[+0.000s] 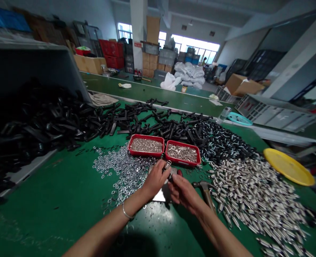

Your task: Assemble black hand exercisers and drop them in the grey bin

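My left hand (pixel 156 179) is closed in a pinch, with a small metal coil spring (pixel 168 164) standing up at its fingertips. Close beside it, my right hand (pixel 184 190) is curled shut around a small dark piece, mostly hidden by the fingers. Both hands meet over a flat metal plate (pixel 162 195) on the green table (pixel 80 207). Just beyond them stand two red trays, the left tray (pixel 146 155) and the right tray (pixel 183 163), holding small metal parts. A hammer (pixel 207 196) lies right of my right hand.
Loose metal rings (pixel 126 167) spread at left. Silvery cylindrical parts (pixel 254 196) are heaped at right, with black-and-silver bolts (pixel 219 141) behind. Black handle-like parts (pixel 158 123) cross the back and fill a tipped grey bin (pixel 75 75). A yellow lid (pixel 289 167) lies far right.
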A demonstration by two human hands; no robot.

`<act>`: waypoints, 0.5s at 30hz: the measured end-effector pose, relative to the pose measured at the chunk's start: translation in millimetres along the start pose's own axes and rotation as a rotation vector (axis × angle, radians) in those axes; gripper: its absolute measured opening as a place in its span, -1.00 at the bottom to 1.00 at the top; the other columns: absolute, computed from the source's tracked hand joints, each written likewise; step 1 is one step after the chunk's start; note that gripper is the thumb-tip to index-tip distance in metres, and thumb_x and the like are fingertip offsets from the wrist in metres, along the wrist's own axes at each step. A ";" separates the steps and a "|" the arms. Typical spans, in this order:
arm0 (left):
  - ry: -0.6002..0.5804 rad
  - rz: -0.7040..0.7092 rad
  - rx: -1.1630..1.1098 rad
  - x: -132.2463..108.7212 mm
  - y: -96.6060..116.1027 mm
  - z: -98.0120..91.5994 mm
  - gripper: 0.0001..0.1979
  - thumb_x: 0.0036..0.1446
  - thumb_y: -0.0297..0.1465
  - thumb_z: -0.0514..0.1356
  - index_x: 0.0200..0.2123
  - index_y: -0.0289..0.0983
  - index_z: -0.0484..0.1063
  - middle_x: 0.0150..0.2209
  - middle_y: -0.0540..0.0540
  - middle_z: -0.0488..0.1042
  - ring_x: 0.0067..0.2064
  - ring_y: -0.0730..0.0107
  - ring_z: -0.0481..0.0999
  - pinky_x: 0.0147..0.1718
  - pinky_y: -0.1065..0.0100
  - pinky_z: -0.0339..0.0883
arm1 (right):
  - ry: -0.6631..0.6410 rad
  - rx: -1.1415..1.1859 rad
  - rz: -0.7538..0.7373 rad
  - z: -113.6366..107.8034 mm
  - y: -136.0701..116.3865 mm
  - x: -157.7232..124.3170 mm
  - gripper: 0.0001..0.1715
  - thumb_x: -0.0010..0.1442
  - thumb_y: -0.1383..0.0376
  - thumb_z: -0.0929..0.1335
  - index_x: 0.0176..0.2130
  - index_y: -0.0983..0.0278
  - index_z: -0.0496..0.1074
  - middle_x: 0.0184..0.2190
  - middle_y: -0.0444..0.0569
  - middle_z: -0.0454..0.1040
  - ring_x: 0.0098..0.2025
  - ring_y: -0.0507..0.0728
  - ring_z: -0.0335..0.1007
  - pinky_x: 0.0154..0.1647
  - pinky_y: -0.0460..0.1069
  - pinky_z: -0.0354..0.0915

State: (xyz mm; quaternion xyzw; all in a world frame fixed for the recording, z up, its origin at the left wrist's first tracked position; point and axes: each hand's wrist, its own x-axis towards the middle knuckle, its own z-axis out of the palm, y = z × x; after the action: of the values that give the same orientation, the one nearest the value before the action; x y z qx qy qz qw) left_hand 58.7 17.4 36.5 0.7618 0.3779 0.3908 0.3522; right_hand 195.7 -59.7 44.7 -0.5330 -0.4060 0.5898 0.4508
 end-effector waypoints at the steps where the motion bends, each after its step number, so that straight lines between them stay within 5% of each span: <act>1: -0.030 0.005 -0.002 -0.6 -0.1 0.4 -0.83 0.32 -0.27 0.02 -0.30 -0.21 0.26 -0.28 -0.05 0.35 -0.18 0.29 0.37 -0.10 0.27 0.23 | -0.033 -0.015 0.015 -2.0 -0.1 -1.4 -0.52 0.28 -0.13 0.24 -0.30 0.22 0.29 -0.54 -0.17 0.33 -0.67 0.00 0.14 -0.71 -0.08 0.15; 6: 0.001 -0.181 -0.039 -4.9 1.0 6.3 -0.80 0.31 -0.24 0.01 -0.31 -0.21 0.26 -0.34 -0.01 0.37 -0.25 0.30 0.38 -0.20 0.29 0.24 | 0.212 -0.208 -0.273 -4.9 8.7 -5.1 -0.60 0.12 0.02 0.45 -0.20 0.22 0.37 -0.27 -0.01 0.49 -0.34 0.12 0.44 -0.40 -0.01 0.40; 11: -0.019 -0.121 0.031 -6.7 7.1 14.2 -0.81 0.27 -0.25 0.06 -0.35 -0.21 0.25 -0.33 -0.03 0.36 -0.22 0.27 0.37 -0.15 0.25 0.25 | 0.056 0.132 -0.031 -7.4 22.3 -8.3 -0.57 0.22 -0.09 0.33 -0.28 0.22 0.27 -0.43 -0.07 0.46 -0.60 0.04 0.31 -0.56 -0.02 0.32; 15: -0.094 -0.336 -0.165 -0.5 12.1 26.0 -0.78 0.28 -0.20 0.03 -0.35 -0.21 0.22 -0.44 0.05 0.30 -0.40 0.36 0.35 -0.37 0.34 0.24 | 0.251 -0.219 -0.360 -18.4 21.9 -12.9 -0.63 0.17 0.05 0.41 -0.13 0.21 0.37 -0.22 0.04 0.48 -0.23 0.20 0.46 -0.23 0.11 0.43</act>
State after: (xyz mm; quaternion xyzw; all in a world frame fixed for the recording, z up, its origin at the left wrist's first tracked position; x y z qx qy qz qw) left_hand 84.6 5.1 34.8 0.6741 0.4497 0.3198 0.4910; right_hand 212.2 -77.9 25.1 -0.5666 -0.4970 0.3816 0.5351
